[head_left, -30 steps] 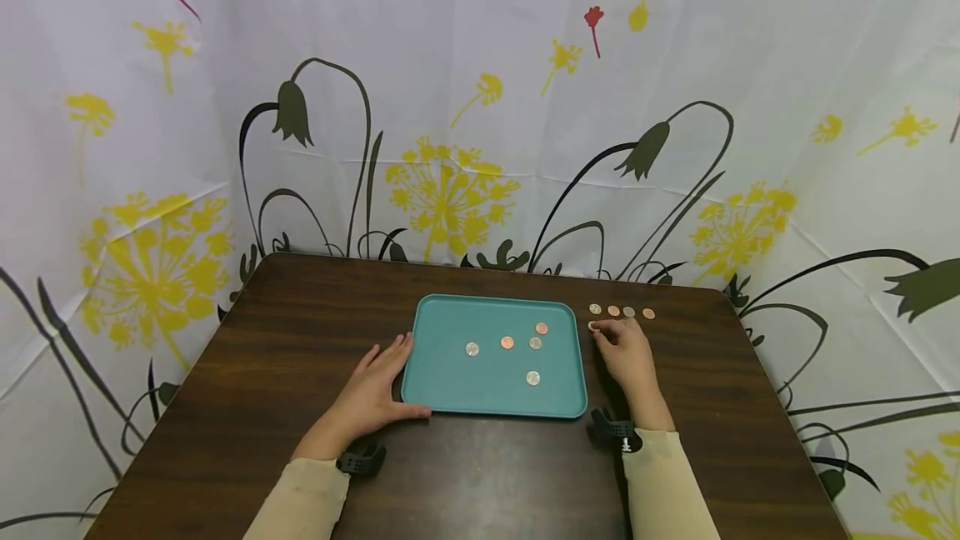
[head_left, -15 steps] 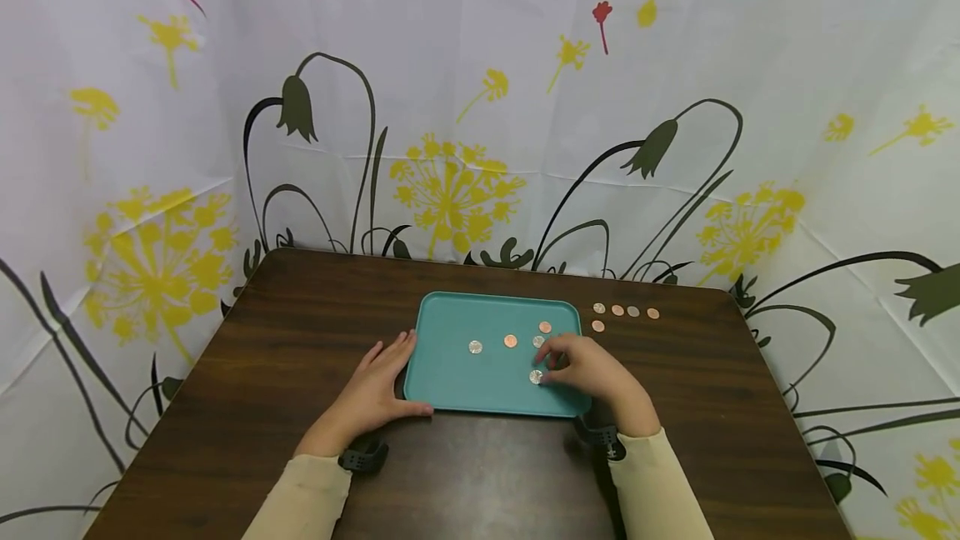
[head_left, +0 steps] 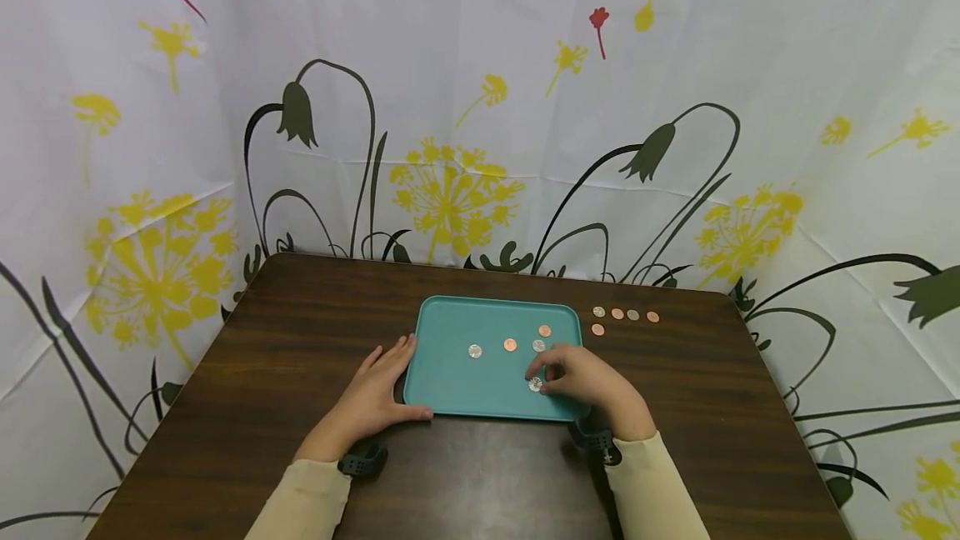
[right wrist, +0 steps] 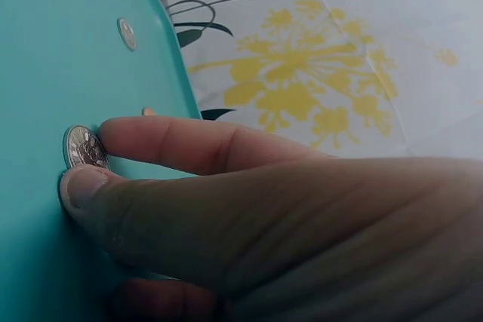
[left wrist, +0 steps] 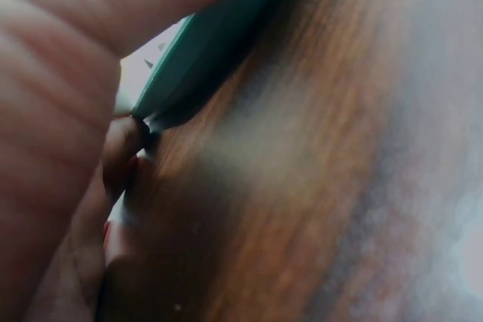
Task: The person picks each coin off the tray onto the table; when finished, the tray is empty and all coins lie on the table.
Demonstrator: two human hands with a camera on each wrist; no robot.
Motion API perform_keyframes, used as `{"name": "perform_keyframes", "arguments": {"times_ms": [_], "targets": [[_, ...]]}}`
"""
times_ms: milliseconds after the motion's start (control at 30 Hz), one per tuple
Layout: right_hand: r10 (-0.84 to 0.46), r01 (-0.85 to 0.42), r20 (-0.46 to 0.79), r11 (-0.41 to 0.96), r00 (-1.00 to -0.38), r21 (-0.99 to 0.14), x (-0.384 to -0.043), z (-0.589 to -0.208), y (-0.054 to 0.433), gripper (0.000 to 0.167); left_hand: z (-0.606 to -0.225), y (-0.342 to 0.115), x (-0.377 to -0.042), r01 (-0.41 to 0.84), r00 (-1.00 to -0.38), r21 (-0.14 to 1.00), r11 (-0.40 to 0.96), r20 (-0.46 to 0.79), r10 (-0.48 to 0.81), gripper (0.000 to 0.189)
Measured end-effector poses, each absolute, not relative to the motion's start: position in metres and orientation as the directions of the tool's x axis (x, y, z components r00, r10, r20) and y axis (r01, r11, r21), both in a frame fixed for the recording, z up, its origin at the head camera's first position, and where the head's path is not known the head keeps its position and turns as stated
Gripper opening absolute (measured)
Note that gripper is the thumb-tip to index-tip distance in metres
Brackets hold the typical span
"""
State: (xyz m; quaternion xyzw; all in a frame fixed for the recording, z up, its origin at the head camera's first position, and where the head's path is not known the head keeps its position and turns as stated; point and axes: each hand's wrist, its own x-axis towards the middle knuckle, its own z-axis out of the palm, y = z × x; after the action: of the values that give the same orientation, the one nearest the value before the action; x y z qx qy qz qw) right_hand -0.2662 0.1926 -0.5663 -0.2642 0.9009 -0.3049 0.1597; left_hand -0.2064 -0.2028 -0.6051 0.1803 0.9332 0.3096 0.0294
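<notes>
My right hand (head_left: pixel 588 380) is over the right part of the teal tray (head_left: pixel 457 390). Its thumb and index finger pinch a silver coin (right wrist: pixel 84 146) by the edges, low against the tray floor in the right wrist view. Just behind those fingers lies another silver coin (head_left: pixel 539 346), with a copper coin (head_left: pixel 545 331) beyond it. A second copper coin (head_left: pixel 510 345) and a silver coin (head_left: pixel 475 351) lie nearer the tray's middle. My left hand (head_left: pixel 372 394) rests spread at the tray's left side, fingertips at the left rim and thumb along the front corner.
Right of the tray, a row of coins, copper and silver, lies on the dark wooden table (head_left: pixel 720 407). One copper coin (head_left: pixel 597 329) sits in front of the row's left end. A flower-printed curtain (head_left: pixel 480 107) hangs behind the table.
My right hand has come from the table right of the tray, where it left a copper coin, to the silver coin inside the tray. The left hand has stayed put.
</notes>
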Motion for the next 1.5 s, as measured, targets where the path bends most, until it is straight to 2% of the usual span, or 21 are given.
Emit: {"name": "perform_keyframes", "arguments": {"times_ms": [300,433,567,700,800,933,1100,1167,1267,1400,1500], "targets": [[-0.560,-0.358,-0.139,0.680,-0.817,-0.639,-0.265,-0.567,0.191,0.018,-0.605,-0.202,-0.207,0.317,-0.933,0.588,0.744,0.050,0.358,0.130],[-0.558,-0.357,-0.119,0.665,-0.821,-0.656,-0.263,-0.568,0.191,0.024,-0.606,-0.202,-0.206,0.321,-0.932,0.586,0.744,0.053,0.359,0.130],[-0.557,-0.385,-0.063,0.647,-0.828,-0.659,-0.262,-0.568,0.193,0.027,-0.606,-0.203,-0.205,0.318,-0.932,0.591,0.741,0.053,0.358,0.131],[-0.509,-0.419,0.049,0.647,-0.859,-0.637,-0.265,-0.567,0.199,0.016,-0.606,-0.204,-0.205,0.313,-0.933,0.596,0.739,0.047,0.358,0.132],[-0.411,-0.420,0.165,0.668,-0.896,-0.614,-0.271,-0.568,0.209,0.010,-0.606,-0.204,-0.206,0.315,-0.932,0.593,0.741,0.048,0.358,0.132],[-0.198,-0.342,0.286,0.678,-0.937,-0.651,-0.277,-0.574,0.232,0.010,-0.605,-0.202,-0.206,0.321,-0.931,0.590,0.741,0.054,0.360,0.131],[0.087,-0.202,0.353,0.685,-0.932,-0.700,-0.280,-0.585,0.261,0.007,-0.605,-0.202,-0.207,0.326,-0.930,0.587,0.741,0.058,0.363,0.131],[0.192,-0.133,0.357,0.691,-0.914,-0.711,-0.281,-0.588,0.270,0.007,-0.605,-0.202,-0.206,0.328,-0.930,0.586,0.741,0.062,0.362,0.131],[0.306,-0.049,0.299,0.620,-0.904,-0.783,-0.285,-0.593,0.278,0.007,-0.605,-0.203,-0.207,0.332,-0.930,0.584,0.740,0.074,0.359,0.130],[0.352,0.012,0.201,0.521,-0.914,-0.854,-0.289,-0.600,0.282,0.009,-0.606,-0.203,-0.207,0.333,-0.931,0.584,0.740,0.082,0.355,0.130],[0.352,0.028,0.215,0.573,-0.911,-0.819,-0.290,-0.603,0.283,0.009,-0.607,-0.203,-0.206,0.332,-0.932,0.585,0.740,0.079,0.355,0.130]]}}
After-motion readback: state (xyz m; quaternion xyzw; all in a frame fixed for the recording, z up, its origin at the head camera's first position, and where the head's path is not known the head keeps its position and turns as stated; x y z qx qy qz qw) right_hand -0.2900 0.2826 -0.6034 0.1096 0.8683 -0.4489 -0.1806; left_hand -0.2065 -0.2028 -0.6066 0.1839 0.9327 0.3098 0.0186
